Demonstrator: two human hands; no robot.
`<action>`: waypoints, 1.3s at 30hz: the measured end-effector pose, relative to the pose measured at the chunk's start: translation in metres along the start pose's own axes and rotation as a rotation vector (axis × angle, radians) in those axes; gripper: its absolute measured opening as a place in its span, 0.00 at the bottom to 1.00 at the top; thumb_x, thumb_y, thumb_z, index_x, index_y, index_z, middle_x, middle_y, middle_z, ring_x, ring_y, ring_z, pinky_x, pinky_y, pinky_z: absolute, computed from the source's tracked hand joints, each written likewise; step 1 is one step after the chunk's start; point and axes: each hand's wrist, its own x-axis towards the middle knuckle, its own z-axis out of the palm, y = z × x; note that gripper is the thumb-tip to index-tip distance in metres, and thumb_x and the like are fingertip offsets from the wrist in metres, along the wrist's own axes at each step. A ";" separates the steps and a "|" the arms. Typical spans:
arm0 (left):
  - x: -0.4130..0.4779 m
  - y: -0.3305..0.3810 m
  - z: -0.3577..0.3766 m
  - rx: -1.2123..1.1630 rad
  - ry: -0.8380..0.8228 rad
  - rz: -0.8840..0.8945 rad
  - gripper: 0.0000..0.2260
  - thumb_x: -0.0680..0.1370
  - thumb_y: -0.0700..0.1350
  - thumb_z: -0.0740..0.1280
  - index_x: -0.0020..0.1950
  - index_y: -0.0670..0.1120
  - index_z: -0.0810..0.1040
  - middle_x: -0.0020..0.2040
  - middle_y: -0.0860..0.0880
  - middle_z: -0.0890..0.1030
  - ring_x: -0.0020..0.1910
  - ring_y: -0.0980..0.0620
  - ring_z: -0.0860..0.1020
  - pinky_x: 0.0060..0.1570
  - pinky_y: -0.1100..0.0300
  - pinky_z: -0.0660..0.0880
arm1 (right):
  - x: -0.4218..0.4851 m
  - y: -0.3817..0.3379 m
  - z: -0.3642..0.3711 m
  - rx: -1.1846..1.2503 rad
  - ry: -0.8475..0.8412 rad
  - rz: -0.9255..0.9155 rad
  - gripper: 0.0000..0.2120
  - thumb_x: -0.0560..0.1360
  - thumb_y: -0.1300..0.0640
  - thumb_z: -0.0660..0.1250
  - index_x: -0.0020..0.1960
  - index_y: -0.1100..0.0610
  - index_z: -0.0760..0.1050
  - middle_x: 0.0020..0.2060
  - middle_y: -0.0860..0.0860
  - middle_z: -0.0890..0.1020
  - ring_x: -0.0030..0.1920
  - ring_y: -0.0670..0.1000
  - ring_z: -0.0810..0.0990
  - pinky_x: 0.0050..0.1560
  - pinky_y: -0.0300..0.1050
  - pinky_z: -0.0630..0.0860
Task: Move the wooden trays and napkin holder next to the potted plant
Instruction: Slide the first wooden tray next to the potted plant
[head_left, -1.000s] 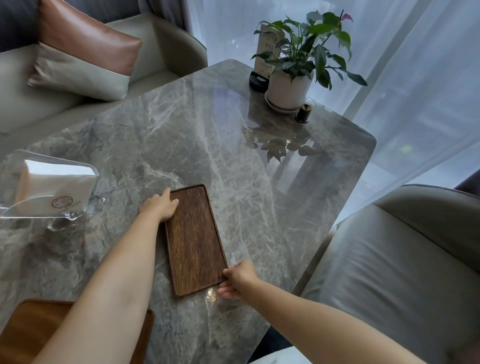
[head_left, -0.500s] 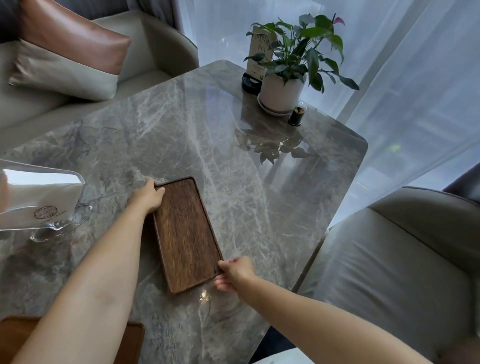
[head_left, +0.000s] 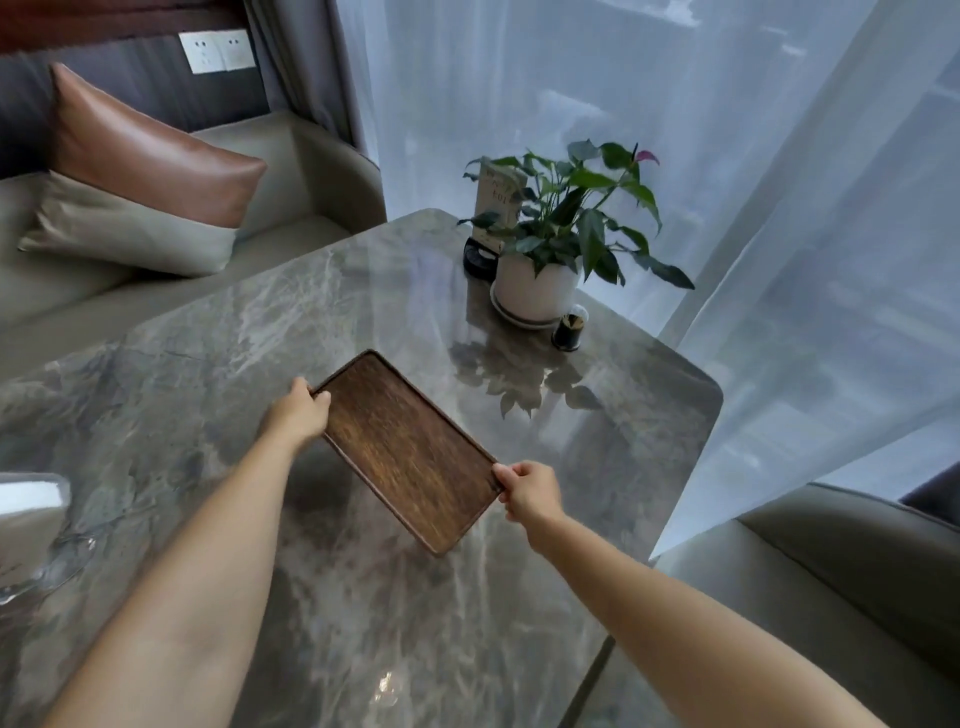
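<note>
A dark wooden tray (head_left: 408, 449) hangs above the marble table (head_left: 218, 364), tilted, with a shadow under it. My left hand (head_left: 298, 413) grips its far left edge and my right hand (head_left: 530, 491) grips its near right edge. The potted plant (head_left: 540, 280), green leaves in a white pot on a saucer, stands at the table's far right corner, beyond the tray. The clear napkin holder (head_left: 31, 519) with white napkins shows only partly at the left edge. The second wooden tray is out of view.
A card stand on a black base (head_left: 480, 257) sits behind the pot, and a small black jar (head_left: 569, 330) stands by its right side. Grey armchairs flank the table, the left one with a brown and grey cushion (head_left: 140, 182). White curtains hang at the right.
Both hands have lifted the tray off the table and carried it forward toward the plant, turning it. The view has shifted up, so the near tray has left the frame.
</note>
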 end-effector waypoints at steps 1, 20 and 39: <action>0.005 0.014 0.003 -0.004 -0.002 -0.004 0.20 0.80 0.50 0.56 0.66 0.38 0.66 0.66 0.31 0.72 0.65 0.33 0.71 0.64 0.47 0.68 | 0.013 -0.008 -0.011 -0.021 0.012 -0.017 0.16 0.77 0.57 0.63 0.31 0.58 0.68 0.25 0.52 0.71 0.24 0.48 0.67 0.25 0.39 0.65; 0.110 0.155 0.080 -0.105 -0.125 -0.083 0.21 0.78 0.45 0.62 0.68 0.37 0.65 0.68 0.35 0.71 0.67 0.36 0.70 0.65 0.48 0.68 | 0.223 -0.063 -0.090 -0.302 0.041 -0.072 0.19 0.76 0.57 0.63 0.27 0.55 0.67 0.26 0.51 0.72 0.33 0.53 0.72 0.40 0.47 0.67; 0.148 0.184 0.091 0.051 -0.111 -0.009 0.22 0.75 0.47 0.63 0.65 0.38 0.66 0.66 0.34 0.72 0.65 0.36 0.71 0.64 0.47 0.71 | 0.265 -0.069 -0.094 -0.323 0.017 -0.035 0.21 0.77 0.59 0.61 0.26 0.59 0.68 0.22 0.55 0.73 0.22 0.51 0.72 0.35 0.48 0.77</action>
